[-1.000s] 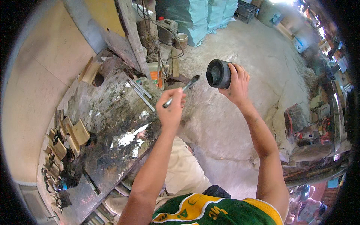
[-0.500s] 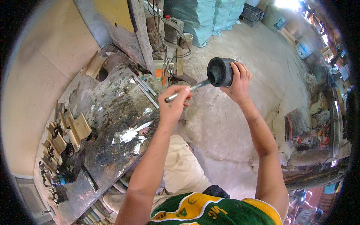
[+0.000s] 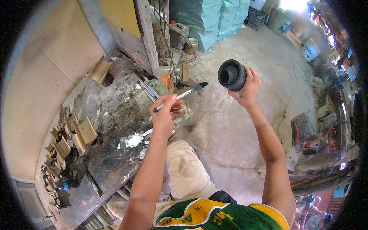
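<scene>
A slim brush [image 3: 184, 94] with a silvery handle and a dark tip is gripped in my left hand [image 3: 165, 112], fingers closed round the lower part of the handle. Its tip points up and right, apart from the black cup-shaped piece [image 3: 238, 85]. That piece is round and hollow, with a smaller ring or step visible inside. My right hand [image 3: 248, 88] grips it from its right side and tilts its open end toward the left. Both hands are raised, the left one over the edge of the stained worktable [image 3: 119, 105].
Curved bamboo-like pieces [image 3: 85, 132] stand along the table's left side, near a dark bottle [image 3: 66, 184]. Metal rods [image 3: 149, 91] lie at its far edge. Beyond are a jug [image 3: 178, 34], a small pot [image 3: 191, 46], hanging cables and pale green sacks [image 3: 199, 23]. Clutter lines the right side.
The brush has come out of the black piece as my left hand moved down and left. My right hand has shifted slightly right with the piece, turning its opening more into view.
</scene>
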Motion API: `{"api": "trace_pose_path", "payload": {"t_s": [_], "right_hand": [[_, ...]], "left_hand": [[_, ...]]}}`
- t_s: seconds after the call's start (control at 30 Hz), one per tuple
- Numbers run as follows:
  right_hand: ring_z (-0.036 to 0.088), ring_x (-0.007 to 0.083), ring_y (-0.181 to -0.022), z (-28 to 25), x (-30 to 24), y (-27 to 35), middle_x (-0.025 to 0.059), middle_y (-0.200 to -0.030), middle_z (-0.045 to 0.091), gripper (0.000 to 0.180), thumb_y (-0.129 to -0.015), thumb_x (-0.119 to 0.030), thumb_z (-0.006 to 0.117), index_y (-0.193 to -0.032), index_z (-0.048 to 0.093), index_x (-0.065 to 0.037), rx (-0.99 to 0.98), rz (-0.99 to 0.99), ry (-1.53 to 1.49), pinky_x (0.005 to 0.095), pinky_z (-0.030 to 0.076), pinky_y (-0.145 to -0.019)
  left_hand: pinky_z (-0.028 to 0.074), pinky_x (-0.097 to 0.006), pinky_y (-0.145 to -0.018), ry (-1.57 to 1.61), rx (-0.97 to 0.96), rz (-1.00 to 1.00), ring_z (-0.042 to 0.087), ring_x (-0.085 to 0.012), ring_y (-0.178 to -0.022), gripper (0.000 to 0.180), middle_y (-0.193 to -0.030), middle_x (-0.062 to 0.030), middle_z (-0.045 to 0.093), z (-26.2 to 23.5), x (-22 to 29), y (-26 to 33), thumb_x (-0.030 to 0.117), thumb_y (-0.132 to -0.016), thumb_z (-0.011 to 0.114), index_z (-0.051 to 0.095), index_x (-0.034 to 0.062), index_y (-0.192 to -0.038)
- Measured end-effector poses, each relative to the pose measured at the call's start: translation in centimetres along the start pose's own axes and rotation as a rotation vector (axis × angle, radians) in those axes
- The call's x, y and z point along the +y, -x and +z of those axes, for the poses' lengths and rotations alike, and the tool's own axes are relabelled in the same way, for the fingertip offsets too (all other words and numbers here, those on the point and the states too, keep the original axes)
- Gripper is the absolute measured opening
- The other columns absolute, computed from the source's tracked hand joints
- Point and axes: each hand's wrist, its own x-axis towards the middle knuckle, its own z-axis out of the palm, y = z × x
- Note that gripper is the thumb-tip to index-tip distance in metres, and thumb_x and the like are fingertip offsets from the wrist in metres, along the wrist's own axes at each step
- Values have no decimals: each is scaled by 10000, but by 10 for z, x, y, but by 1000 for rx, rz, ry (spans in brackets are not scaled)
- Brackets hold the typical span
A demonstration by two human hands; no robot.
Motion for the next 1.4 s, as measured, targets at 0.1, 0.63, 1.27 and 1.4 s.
{"api": "trace_pose_path", "payload": {"t_s": [0.1, 0.63, 1.27, 1.4], "right_hand": [[419, 382, -1251, -2, -7, 3, 185, -1324, 440, 990, -557, -259, 895, -1375, 379, -49, 6, 114, -143, 489, 345, -1035], [552, 256, -1153, 69, -242, 84, 148, -1256, 527, 991, -585, -109, 928, -1377, 344, 12, -630, 234, -1370, 388, 449, -1016], [545, 247, -1167, 124, -550, 174, 149, -1260, 546, 918, -546, -248, 941, -1283, 468, 29, -957, -141, -1669, 370, 404, -1038], [560, 231, -1142, 118, -560, 171, 135, -1208, 581, 849, -557, -205, 933, -1248, 496, 24, -945, -140, -1679, 362, 413, -1027]], "left_hand": [[528, -345, -593, 195, -50, -33, 636, -206, -689, 192, -820, -122, 686, -13, 5, 4, 183, -904, 636, 628, 31, -1022], [499, -219, -642, -665, 662, 325, 608, -81, -801, 167, -919, -52, 697, -206, 119, 233, 97, -870, 741, 717, -12, -994], [480, -409, -808, -1409, 869, 298, 594, -335, -916, 331, -1058, -175, 604, -406, 107, 349, 252, -859, 724, 694, 42, -1113], [408, -473, -933, -1587, 917, 307, 544, -355, -1044, 393, -1087, -177, 585, -415, 94, 342, 311, -852, 721, 677, 49, -1140]]}}
